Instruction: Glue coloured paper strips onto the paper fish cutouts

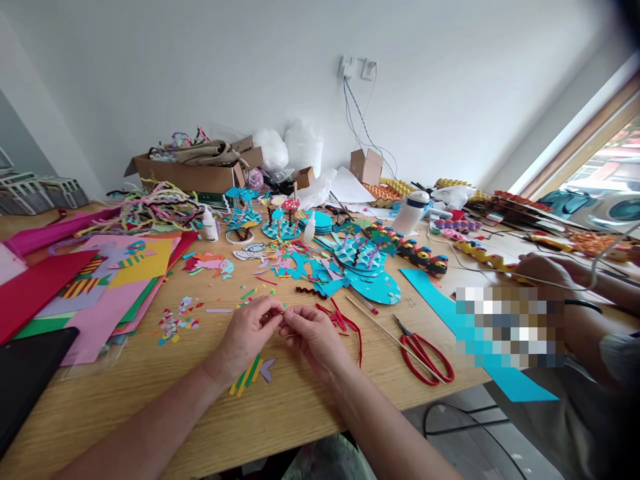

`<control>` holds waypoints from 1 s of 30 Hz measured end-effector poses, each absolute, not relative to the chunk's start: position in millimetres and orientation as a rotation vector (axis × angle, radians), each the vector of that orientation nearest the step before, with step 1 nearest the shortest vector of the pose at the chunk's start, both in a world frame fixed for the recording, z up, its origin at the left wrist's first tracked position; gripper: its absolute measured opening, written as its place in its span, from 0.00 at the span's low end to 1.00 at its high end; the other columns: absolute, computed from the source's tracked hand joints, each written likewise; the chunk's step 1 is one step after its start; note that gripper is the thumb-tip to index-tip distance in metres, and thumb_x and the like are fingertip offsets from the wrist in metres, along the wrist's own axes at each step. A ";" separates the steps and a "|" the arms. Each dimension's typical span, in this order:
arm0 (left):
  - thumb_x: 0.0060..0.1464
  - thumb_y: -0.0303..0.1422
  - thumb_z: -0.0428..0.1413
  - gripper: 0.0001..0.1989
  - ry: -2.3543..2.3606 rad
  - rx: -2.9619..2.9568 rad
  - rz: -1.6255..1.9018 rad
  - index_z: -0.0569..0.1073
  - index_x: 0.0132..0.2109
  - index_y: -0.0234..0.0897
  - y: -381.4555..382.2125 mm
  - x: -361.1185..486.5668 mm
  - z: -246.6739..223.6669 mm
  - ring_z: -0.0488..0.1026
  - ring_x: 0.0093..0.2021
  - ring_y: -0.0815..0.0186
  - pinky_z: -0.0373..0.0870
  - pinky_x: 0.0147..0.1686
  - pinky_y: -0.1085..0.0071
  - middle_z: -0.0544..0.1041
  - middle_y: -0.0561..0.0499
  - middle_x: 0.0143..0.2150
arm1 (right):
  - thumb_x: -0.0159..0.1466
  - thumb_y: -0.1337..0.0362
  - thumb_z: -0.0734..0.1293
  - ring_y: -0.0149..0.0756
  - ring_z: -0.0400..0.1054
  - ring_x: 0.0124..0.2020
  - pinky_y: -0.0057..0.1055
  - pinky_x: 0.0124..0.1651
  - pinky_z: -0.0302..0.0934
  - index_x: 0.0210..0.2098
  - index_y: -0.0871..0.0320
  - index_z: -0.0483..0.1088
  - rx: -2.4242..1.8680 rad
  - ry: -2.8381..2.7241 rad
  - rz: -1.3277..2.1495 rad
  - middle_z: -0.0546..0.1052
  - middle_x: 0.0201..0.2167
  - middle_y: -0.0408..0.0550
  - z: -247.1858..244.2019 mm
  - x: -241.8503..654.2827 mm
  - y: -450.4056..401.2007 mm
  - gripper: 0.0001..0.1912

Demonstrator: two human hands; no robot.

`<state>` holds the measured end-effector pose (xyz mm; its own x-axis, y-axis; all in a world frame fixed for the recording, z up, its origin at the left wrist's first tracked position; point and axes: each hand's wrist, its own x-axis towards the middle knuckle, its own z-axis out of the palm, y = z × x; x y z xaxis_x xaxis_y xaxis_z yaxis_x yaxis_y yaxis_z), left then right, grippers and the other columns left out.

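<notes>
My left hand [251,331] and my right hand [316,335] meet over the front of the table, fingertips pinched together. Whatever is between them is too small or hidden to make out. Below the left hand lies a striped green and yellow paper fish [245,377] with a purple tail [267,370], partly covered by the hand. Red pipe cleaners [358,331] are just right of my right hand. A curled dark brown pipe cleaner [311,291] rests behind it. Further right, red-handled scissors [424,357] lie under a thin wooden stick [384,328].
Coloured paper sheets [83,320] and a black tablet-like object [37,380] are at left. Paper scraps [179,319], glue bottles [209,225], blue paper pieces [375,287] and a cardboard box [185,175] stand beyond. Another person's hands [545,272] work at right, near a blue strip [435,303].
</notes>
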<state>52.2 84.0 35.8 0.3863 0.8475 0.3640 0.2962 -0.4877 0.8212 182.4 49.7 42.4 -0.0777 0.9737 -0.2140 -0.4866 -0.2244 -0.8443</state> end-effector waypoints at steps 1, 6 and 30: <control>0.47 0.27 0.51 0.04 0.987 2.042 1.059 0.70 0.31 0.37 83.4 51.1 37.0 0.69 0.31 0.66 0.65 0.34 0.72 0.72 0.52 0.29 | 0.42 0.60 0.74 0.23 0.63 0.19 0.18 0.19 0.55 0.22 0.64 0.69 -0.956 -0.689 1.607 0.70 0.17 0.42 41.7 182.7 50.1 0.14; 0.48 0.26 0.51 0.05 0.983 2.135 1.080 0.70 0.31 0.38 81.8 48.5 41.3 0.69 0.32 0.66 0.64 0.34 0.72 0.73 0.52 0.29 | 0.42 0.62 0.74 0.23 0.64 0.18 0.17 0.19 0.57 0.22 0.65 0.70 -0.922 -0.623 1.664 0.72 0.18 0.44 38.4 183.0 50.9 0.13; 0.48 0.29 0.52 0.03 0.824 2.048 0.916 0.70 0.32 0.37 82.5 46.9 39.7 0.68 0.30 0.68 0.63 0.31 0.74 0.71 0.53 0.28 | 0.46 0.65 0.73 0.24 0.68 0.20 0.16 0.23 0.61 0.25 0.67 0.72 -0.865 -0.738 1.901 0.74 0.19 0.47 37.1 203.7 51.6 0.11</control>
